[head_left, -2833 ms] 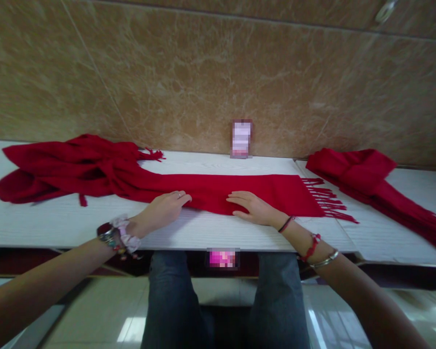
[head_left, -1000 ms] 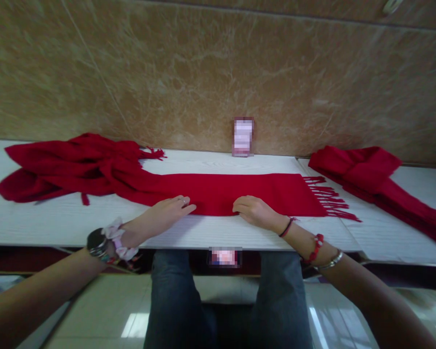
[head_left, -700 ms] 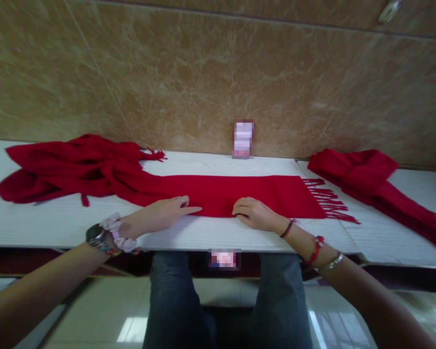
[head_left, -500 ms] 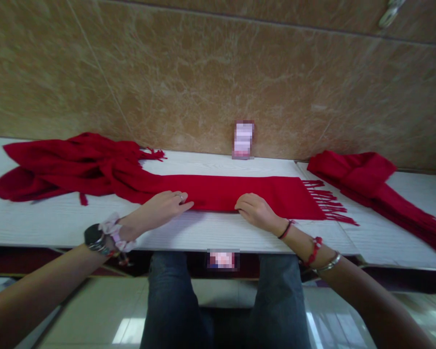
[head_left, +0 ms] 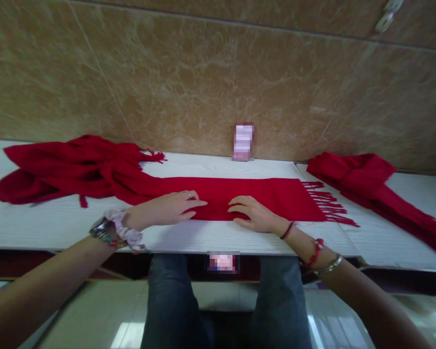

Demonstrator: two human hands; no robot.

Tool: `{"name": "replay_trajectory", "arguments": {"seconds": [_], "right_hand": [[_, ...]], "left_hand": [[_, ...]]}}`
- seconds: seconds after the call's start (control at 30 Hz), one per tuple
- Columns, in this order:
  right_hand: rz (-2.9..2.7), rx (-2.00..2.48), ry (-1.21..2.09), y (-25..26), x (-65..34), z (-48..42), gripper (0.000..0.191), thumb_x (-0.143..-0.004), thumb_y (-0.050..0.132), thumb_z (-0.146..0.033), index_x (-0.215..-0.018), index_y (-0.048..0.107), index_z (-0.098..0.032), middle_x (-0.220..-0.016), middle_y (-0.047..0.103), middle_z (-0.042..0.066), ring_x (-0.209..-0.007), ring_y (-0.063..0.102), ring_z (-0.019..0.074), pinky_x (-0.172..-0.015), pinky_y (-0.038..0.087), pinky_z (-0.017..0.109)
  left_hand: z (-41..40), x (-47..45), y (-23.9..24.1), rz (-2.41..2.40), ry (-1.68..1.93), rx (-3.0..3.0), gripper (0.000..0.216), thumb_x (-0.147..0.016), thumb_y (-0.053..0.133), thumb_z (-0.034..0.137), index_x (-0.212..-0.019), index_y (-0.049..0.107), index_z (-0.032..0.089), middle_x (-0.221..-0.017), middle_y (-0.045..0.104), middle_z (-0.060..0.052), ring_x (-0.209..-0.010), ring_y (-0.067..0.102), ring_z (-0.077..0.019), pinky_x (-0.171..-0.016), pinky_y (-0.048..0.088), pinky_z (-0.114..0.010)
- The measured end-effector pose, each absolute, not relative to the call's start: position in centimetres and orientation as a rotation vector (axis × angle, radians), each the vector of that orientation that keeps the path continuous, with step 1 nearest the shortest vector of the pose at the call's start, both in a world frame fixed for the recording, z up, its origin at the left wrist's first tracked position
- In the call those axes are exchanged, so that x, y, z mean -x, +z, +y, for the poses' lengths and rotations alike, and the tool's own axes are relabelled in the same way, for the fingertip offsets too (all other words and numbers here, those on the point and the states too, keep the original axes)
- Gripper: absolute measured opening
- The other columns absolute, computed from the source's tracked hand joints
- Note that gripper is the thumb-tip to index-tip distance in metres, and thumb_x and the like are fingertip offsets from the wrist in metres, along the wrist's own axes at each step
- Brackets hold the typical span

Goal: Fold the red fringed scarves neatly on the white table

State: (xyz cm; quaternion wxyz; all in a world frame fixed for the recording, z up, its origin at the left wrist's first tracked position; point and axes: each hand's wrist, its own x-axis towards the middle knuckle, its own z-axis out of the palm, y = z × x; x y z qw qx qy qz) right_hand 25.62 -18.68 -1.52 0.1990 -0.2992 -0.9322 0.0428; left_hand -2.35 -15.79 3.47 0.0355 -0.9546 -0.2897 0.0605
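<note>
Heap (head_left: 69,167): from my remote seat I see the scarf's (head_left: 218,186) rumpled end at the left of the table (head_left: 58,223); I judge the slack is gathered there so the middle can lie straight.
Left hand (head_left: 172,207): released, index finger and thumb apart, over the scarf's near edge; I see nothing pinched. It probably steadies that edge.
Scarf: flat in front of the person, running from heap to fringe, long sides roughly following the table.
Screen (head_left: 243,142): leaning on the wall (head_left: 240,72), blurred out for me; likely propped to face the person.
Right hand (head_left: 254,213): relaxed, fingers loosely bent on the cloth, grasping nothing I can make out; its spread probably keeps the surface flat.
Fringe (head_left: 329,203): strands splayed rightward on the table.
Second scarf (head_left: 352,169): folded over, lying askew near the fringe but apart, presumably set aside to avoid tangling.
</note>
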Motion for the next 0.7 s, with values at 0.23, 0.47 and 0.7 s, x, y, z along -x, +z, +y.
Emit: {"name": "replay_trajectory", "arguments": {"seconds": [0.23, 0.47, 0.7], "right_hand": [[-2.838, 1.048, 0.119, -1.6, -25.5, -18.8, 0.047, -0.095, 0.036, -0.042, -0.138, 0.041, -0.023, -0.146, 0.037, 0.007, -0.137, 0.026, 0.0232, -0.11, 0.019, 0.049], [-2.807, 1.079, 0.188, -1.0, -25.5, -19.1, 0.044, -0.096, 0.031, -0.038, -0.136, 0.043, -0.026, -0.145, 0.039, 0.003, -0.138, 0.022, 0.0237, -0.111, 0.016, 0.05], [-2.457, 1.404, 0.094, -0.9, -24.2, -16.1, 0.05, -0.096, 0.028, -0.04, -0.14, 0.038, -0.018, -0.148, 0.032, 0.01, -0.138, 0.023, 0.0265, -0.109, 0.022, 0.053]], "left_hand": [[-14.9, -0.2, 0.1, -1.275, 0.257, 2.978, 0.05, -0.095, 0.029, 0.043, -0.144, 0.023, 0.033, -0.154, 0.016, -0.003, -0.14, 0.01, -0.029, -0.108, 0.017, -0.054], [-14.2, 2.9, -0.1, -1.613, 0.355, 2.883, 0.062, -0.09, 0.027, 0.059, -0.145, 0.014, 0.035, -0.154, 0.008, -0.002, -0.141, 0.005, -0.0317, -0.108, 0.011, -0.056], [-11.7, 0.2, 0.8, -1.52, 0.016, 2.777, 0.055, -0.094, 0.02, 0.049, -0.145, 0.024, 0.027, -0.154, 0.01, -0.004, -0.141, 0.008, -0.0263, -0.11, 0.015, -0.049]]}}
